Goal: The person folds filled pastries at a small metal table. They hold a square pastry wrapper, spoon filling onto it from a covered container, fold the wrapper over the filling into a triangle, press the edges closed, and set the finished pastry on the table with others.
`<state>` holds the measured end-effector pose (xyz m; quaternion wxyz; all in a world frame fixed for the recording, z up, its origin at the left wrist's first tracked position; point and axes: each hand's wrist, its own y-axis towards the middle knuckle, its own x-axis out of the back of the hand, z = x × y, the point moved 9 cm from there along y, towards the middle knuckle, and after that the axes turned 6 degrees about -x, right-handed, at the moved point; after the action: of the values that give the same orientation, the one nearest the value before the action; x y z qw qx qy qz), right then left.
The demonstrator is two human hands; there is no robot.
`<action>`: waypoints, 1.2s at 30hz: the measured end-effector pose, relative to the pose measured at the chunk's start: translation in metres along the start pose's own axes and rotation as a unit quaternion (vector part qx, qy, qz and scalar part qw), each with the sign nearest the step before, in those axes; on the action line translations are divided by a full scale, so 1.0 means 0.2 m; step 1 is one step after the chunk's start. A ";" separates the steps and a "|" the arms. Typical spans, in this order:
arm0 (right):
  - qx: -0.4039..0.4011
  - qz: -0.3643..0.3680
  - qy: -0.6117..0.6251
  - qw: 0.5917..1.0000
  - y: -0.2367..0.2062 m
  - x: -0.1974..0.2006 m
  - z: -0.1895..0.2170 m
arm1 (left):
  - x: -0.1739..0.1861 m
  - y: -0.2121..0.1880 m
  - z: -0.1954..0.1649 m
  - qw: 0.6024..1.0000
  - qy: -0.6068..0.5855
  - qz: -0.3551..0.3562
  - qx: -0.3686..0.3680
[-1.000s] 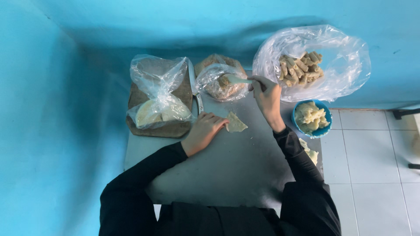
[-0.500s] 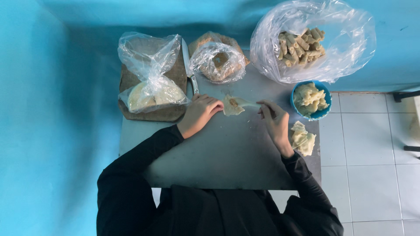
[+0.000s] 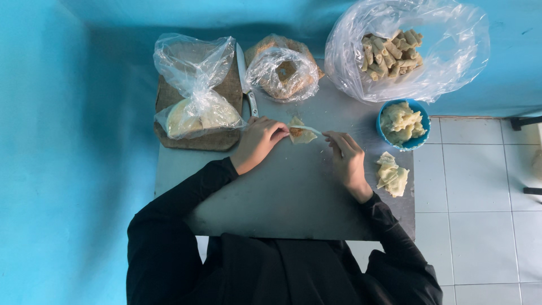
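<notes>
The dough wrapper (image 3: 301,135) lies flat on the counter (image 3: 293,192) toward its far edge, between my hands. My left hand (image 3: 258,141) pins its left corner, grip closed; my right hand (image 3: 345,161) clamps a white spreader (image 3: 307,130) reaching leftward over it.

right hand (image 3: 345,161): back from bag | spoon (image 3: 307,130): now over wrapper (image 3: 301,135)

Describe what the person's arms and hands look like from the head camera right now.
Both arms are covered by long black sleeves that end at the wrists, part of a loose, plain black garment with no visible markings. The left hand and right hand are bare: no gloves, and no rings or watch that I can make out.
</notes>
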<state>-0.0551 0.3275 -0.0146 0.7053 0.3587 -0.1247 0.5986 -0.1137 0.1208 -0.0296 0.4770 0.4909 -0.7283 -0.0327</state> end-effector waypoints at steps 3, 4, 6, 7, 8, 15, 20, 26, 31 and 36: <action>0.015 -0.011 -0.011 1.000 0.00 0.01 0.01 | 0.00 0.00 0.00 1.000 0.006 0.000 0.002; 0.021 -0.016 -0.018 1.000 0.01 0.02 0.01 | -0.01 0.00 0.00 1.000 0.005 0.002 0.000; 0.025 -0.007 -0.019 0.999 0.01 0.02 0.01 | 0.00 0.01 -0.01 1.000 0.006 0.001 -0.003; 0.026 -0.002 -0.019 0.999 0.01 0.02 0.01 | 0.00 0.01 -0.01 1.000 0.006 0.000 -0.005; 0.019 -0.007 -0.016 1.000 0.01 0.03 0.01 | 0.01 0.01 -0.02 1.000 0.007 0.000 -0.007; -0.005 -0.052 0.053 0.997 0.18 0.09 -0.03 | 0.01 0.00 -0.07 0.998 0.037 0.003 -0.043; 0.013 -0.080 0.011 0.997 0.45 0.03 0.03 | 0.01 -0.01 -0.08 0.997 0.053 -0.002 -0.064; 0.029 0.020 0.055 0.998 0.59 -0.16 0.10 | -0.02 -0.02 -0.07 0.996 0.061 0.001 -0.070; -0.032 0.027 0.040 0.998 0.46 -0.09 0.01 | -0.03 -0.03 -0.10 0.993 0.079 -0.013 -0.082; -0.003 0.171 0.018 0.985 0.23 -0.08 -0.02 | -0.04 -0.03 -0.12 0.992 0.092 -0.010 -0.087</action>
<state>-0.1024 0.3183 -0.0108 0.5958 0.3193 -0.1730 0.7163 -0.0917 0.1338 -0.0254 0.5827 0.4560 -0.6704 -0.0557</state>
